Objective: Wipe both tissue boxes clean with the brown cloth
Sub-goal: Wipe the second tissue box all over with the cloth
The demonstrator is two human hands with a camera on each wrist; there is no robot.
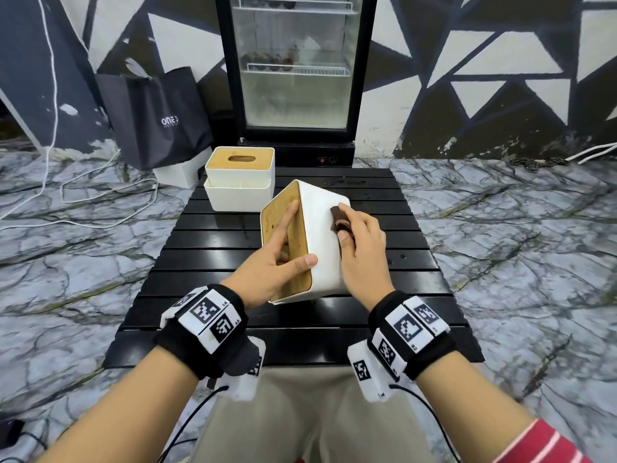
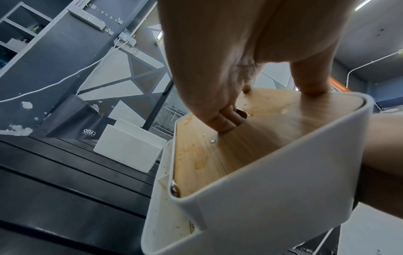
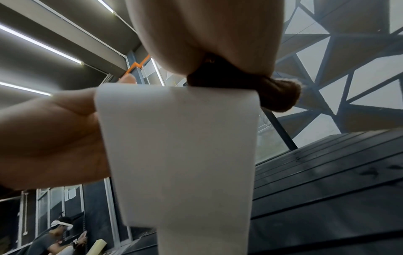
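A white tissue box with a wooden lid (image 1: pixel 325 242) stands tipped on its side at the middle of the black slatted table (image 1: pixel 207 262). My left hand (image 1: pixel 277 259) grips it: fingers curl into the lid's slot (image 2: pixel 226 120) and the thumb lies over the near edge. My right hand (image 1: pixel 359 238) holds the bunched brown cloth (image 1: pixel 339 219) and presses it on the box's white upper side (image 3: pixel 179 138). The cloth (image 3: pixel 277 94) sticks out past the box's far edge. A second white tissue box (image 1: pixel 239 177) with a wooden lid stands upright at the table's far left.
A glass-door fridge (image 1: pixel 295 71) stands behind the table, with a dark bag (image 1: pixel 157 118) to its left. White cables (image 1: pixel 100 192) lie on the marbled floor. Another person (image 3: pixel 56 236) sits far off in the right wrist view.
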